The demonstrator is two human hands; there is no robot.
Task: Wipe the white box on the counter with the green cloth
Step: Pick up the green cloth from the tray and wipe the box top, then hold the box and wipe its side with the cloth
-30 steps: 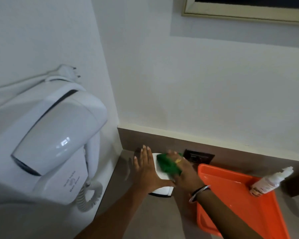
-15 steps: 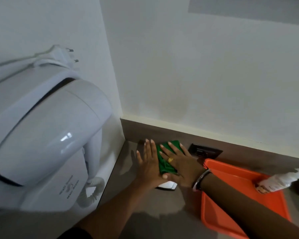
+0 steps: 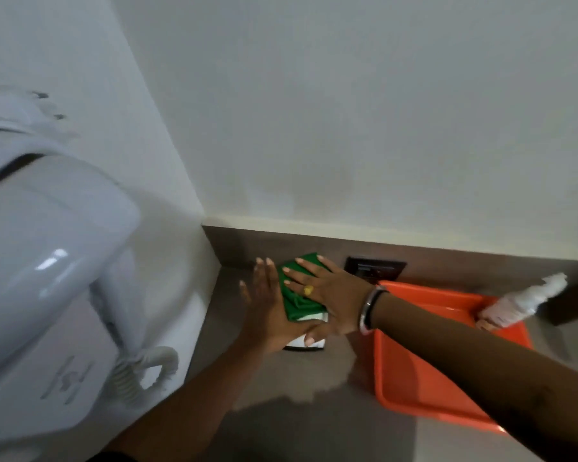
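Observation:
The white box (image 3: 309,341) sits on the grey counter near the back corner, mostly hidden under hands and cloth; only its near edge shows. A folded green cloth (image 3: 299,301) lies on its top. My right hand (image 3: 327,291), with a yellow ring and a wrist bangle, lies flat on the cloth with fingers spread, pressing it down. My left hand (image 3: 267,311) rests against the box's left side, fingers straight and pointing to the wall, thumb across the box's near edge.
A white wall-mounted hair dryer (image 3: 47,268) with a coiled cord fills the left. An orange tray (image 3: 427,361) lies right of the box, a white bottle (image 3: 518,303) lying on its far corner. A dark socket plate (image 3: 374,268) sits in the brown backsplash behind.
My right hand slid the green cloth from the box's near part toward the wall and flattened on it. The left hand stayed at the box's side. The camera tilted down.

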